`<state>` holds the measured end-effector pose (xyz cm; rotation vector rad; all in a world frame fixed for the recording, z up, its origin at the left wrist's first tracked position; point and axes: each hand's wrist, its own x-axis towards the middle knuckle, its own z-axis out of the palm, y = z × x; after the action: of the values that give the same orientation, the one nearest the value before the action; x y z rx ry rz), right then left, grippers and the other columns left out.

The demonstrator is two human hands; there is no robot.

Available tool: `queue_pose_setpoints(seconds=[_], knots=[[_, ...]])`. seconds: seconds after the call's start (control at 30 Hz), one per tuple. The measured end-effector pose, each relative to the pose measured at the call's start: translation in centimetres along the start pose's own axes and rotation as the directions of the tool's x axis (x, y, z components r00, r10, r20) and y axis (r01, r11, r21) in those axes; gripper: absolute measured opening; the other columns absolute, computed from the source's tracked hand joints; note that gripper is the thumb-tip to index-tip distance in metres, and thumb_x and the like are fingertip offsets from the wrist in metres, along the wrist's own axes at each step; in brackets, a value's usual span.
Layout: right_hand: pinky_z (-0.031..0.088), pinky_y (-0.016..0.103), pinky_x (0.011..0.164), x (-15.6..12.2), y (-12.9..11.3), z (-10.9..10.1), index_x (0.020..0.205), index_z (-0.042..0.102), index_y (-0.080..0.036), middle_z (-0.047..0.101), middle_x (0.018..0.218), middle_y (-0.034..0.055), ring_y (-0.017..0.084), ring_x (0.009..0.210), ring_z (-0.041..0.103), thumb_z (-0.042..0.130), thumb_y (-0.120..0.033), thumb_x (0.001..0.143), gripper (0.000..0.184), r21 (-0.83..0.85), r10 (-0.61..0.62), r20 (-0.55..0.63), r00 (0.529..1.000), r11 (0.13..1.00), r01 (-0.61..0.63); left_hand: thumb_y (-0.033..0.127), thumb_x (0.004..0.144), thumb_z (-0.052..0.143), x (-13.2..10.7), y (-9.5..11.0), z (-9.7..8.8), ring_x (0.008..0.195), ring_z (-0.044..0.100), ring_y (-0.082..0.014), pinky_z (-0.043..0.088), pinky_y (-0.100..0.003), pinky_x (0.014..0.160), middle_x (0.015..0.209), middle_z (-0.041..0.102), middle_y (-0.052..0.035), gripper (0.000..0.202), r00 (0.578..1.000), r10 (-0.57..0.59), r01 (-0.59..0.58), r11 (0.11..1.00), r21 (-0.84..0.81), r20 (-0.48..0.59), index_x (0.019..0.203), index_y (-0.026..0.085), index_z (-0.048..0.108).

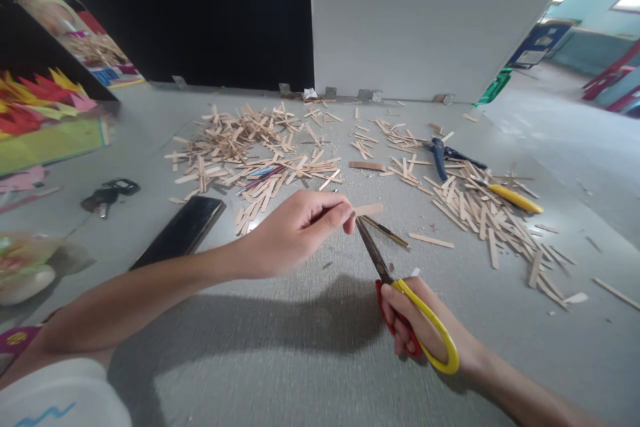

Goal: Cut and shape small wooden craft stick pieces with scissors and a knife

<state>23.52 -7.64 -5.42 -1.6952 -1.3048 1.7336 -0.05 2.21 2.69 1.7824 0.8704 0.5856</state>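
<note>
Between thumb and fingertips, my left hand (295, 230) pinches a flat wooden craft stick (369, 209) whose free end points right. My right hand (425, 320) has its fingers through the handles of a pair of scissors (383, 270), one loop yellow and the other red. The scissor tips reach up to the stick beside my left fingertips; whether the blades touch it I cannot tell. Just below the stick, a thin dark and gold tool (387, 232) lies on the grey table (280, 353). One loose wooden stick (431, 240) rests to its right.
Wooden pieces (245, 133) lie heaped at the back left, with more sticks (480, 207) at right. Near them are blue-handled pliers (440, 157) and a yellow-handled cutter (515, 199). A black phone (180, 230) and keys (107, 197) lie left. A black-and-white partition (400, 27) stands behind.
</note>
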Motion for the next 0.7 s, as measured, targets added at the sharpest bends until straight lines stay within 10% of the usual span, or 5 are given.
queue_pose_setpoints(seconds=[0.13, 0.23, 0.7], knots=[[0.036, 0.028, 0.046, -0.4, -0.3, -0.8, 0.068, 0.048, -0.027, 0.051, 0.054, -0.0018, 0.015, 0.046, 0.047, 0.052, -0.071, 0.096, 0.052, -0.262, -0.265, -0.118, 0.957, 0.938, 0.227, 0.029, 0.113, 0.039, 0.1, -0.3, 0.4, 0.052, 0.026, -0.0110, 0.031, -0.021, 0.046, 0.068, 0.033, 0.0083, 0.025, 0.992, -0.111, 0.121, 0.961, -0.249, 0.053, 0.108, 0.018, 0.060], [0.039, 0.032, 0.055, -0.8, -0.5, -1.6, 0.074, 0.050, -0.028, 0.059, 0.062, 0.0013, 0.018, 0.053, 0.051, 0.061, -0.055, 0.095, 0.036, -0.576, -0.555, -0.249, 0.794, 0.744, 0.339, 0.023, 0.112, 0.039, 0.1, -0.4, 0.7, 0.054, 0.035, -0.0103, 0.039, -0.021, 0.048, 0.077, 0.045, 0.0057, 0.017, 0.989, -0.128, 0.146, 0.946, -0.290, 0.080, 0.114, 0.020, 0.055], [0.039, 0.026, 0.045, 0.0, 0.1, -1.7, 0.089, 0.063, -0.018, 0.069, 0.068, 0.0027, 0.016, 0.046, 0.063, 0.044, -0.054, 0.114, 0.048, -0.977, -0.939, -0.166, 0.300, 0.198, 0.079, 0.039, 0.116, 0.045, -1.2, 0.1, 1.4, 0.052, 0.051, -0.0077, 0.047, -0.018, 0.052, 0.080, 0.067, 0.0047, 0.028, 0.960, -0.154, 0.198, 0.964, -0.180, 0.234, 0.141, 0.025, 0.043]])
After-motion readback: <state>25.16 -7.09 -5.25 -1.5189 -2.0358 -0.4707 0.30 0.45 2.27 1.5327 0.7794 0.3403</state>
